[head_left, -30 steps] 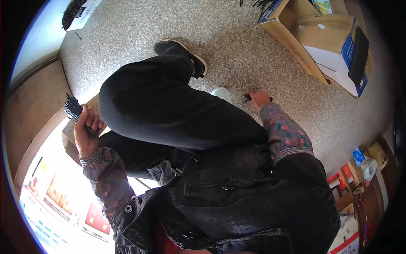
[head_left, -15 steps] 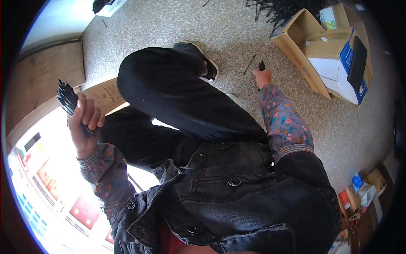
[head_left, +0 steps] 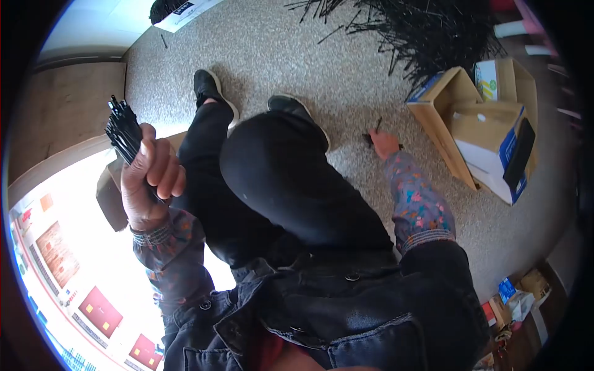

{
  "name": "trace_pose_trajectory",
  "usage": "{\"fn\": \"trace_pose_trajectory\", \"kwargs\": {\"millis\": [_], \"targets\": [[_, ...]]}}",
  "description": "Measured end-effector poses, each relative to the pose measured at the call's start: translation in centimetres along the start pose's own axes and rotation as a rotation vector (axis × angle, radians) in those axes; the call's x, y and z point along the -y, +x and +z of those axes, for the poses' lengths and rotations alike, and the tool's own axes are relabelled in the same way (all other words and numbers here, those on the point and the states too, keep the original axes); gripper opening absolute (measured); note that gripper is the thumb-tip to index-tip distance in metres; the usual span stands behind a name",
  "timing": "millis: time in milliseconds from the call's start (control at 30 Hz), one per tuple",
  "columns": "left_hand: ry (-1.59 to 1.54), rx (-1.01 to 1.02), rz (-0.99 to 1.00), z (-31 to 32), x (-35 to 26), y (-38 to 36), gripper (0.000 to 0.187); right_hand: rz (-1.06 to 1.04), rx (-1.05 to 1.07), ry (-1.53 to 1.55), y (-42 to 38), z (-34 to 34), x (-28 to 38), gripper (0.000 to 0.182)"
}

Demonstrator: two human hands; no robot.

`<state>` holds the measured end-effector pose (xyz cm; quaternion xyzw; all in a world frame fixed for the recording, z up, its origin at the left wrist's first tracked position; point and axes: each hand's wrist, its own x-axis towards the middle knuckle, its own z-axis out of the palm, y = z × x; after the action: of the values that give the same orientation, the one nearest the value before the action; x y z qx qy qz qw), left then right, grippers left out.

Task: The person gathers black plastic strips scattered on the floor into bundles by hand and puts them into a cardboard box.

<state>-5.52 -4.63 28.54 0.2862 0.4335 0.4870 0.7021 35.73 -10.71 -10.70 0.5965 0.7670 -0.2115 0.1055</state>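
My left hand is raised at the left, its fingers wrapped round a thick bundle of thin black sticks. Their ends fan out above the thumb. Down at the speckled floor, my right hand is closed on a smaller bunch of black sticks, which shows at the fingertips and is mostly hidden by the hand. A single loose stick lies right at those fingertips.
A large heap of black sticks spreads over the floor at the top right. Open cardboard boxes stand right of my right hand. At the top left is a white box with black sticks. Assorted packages lie lower right.
The view has shifted, bringing more of the heap and both shoes into sight. My right hand has come to the loose stick on the floor. My left hand still grips its bundle.
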Motion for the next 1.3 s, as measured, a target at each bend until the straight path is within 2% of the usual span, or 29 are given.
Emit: {"fn": "trace_pose_trajectory", "kwargs": {"millis": [33, 133, 167, 267, 300, 367, 467, 500, 600, 633, 733, 767, 867, 1000, 1167, 1233, 1300], "targets": [[-0.046, -0.023, -0.013, -0.3, 0.3, 1.0, 0.012, -0.001, 0.001, -0.008, 0.6, -0.2, -0.2, 0.026], [-0.123, -0.051, -0.047, -0.8, 1.0, 3.5, 0.011, 0.031, 0.210, 0.031, 2.0, 0.5, -1.5, 0.023], [-0.144, -0.052, -0.065, -1.0, 1.3, 4.2, 0.011, 0.039, 0.218, 0.024, 2.9, 0.0, -1.8, 0.023], [-0.219, -0.060, -0.135, -1.2, 1.8, 5.8, 0.010, 0.932, 0.057, 1.114, 6.3, -3.0, -2.0, 0.026], [-0.262, -0.069, -0.183, -1.3, 1.8, 6.1, 0.011, 0.949, 0.066, 1.103, 6.9, -3.1, -2.6, 0.026], [-0.314, -0.095, -0.242, -1.6, 1.7, 6.1, 0.012, 0.892, -0.166, 1.057, 8.4, -3.2, -3.8, 0.027], [-0.352, 0.045, -0.181, -2.4, 1.1, 6.5, 0.017, 0.757, -0.526, 0.983, 11.2, -4.1, -4.7, 0.029], [-0.361, 0.042, -0.181, -2.7, 1.1, 6.4, 0.017, 0.755, -0.523, 0.975, 11.7, -5.0, -4.8, 0.029], [-0.504, 0.070, -0.190, -3.7, 1.1, 6.1, 0.023, 0.203, -0.457, 0.293, 12.3, -7.2, -4.9, 0.031], [-0.514, 0.067, -0.193, -3.8, 1.2, 6.1, 0.023, 0.203, -0.449, 0.286, 12.5, -7.1, -5.2, 0.031], [-0.580, 0.123, -0.198, -4.0, 1.0, 6.1, 0.024, 0.243, -0.167, 0.138, 14.0, -6.5, -6.0, 0.034], [-0.583, 0.120, -0.197, -4.1, 0.8, 6.2, 0.024, 0.241, -0.165, 0.136, 14.3, -7.0, -5.5, 0.034], [-0.582, 0.217, -0.226, -4.4, 0.4, 6.6, 0.026, 0.440, -0.235, 0.222, 15.7, -8.6, -4.4, 0.036], [-0.596, 0.149, -0.278, -4.5, 0.8, 6.6, 0.026, 0.458, -0.122, 0.248, 16.9, -8.5, -5.5, 0.038], [-0.609, 0.097, -0.266, -4.6, 1.1, 6.4, 0.026, 0.461, -0.086, 0.216, 18.1, -8.4, -6.0, 0.044], [-0.599, 0.051, -0.288, -4.6, 1.2, 6.3, 0.026, 0.715, -0.409, 0.383, 19.1, -8.6, -8.4, 0.048], [-0.591, 0.029, -0.295, -4.4, 1.2, 6.4, 0.027, 0.765, -0.471, 0.410, 19.9, -11.2, -8.9, 0.049]]}}
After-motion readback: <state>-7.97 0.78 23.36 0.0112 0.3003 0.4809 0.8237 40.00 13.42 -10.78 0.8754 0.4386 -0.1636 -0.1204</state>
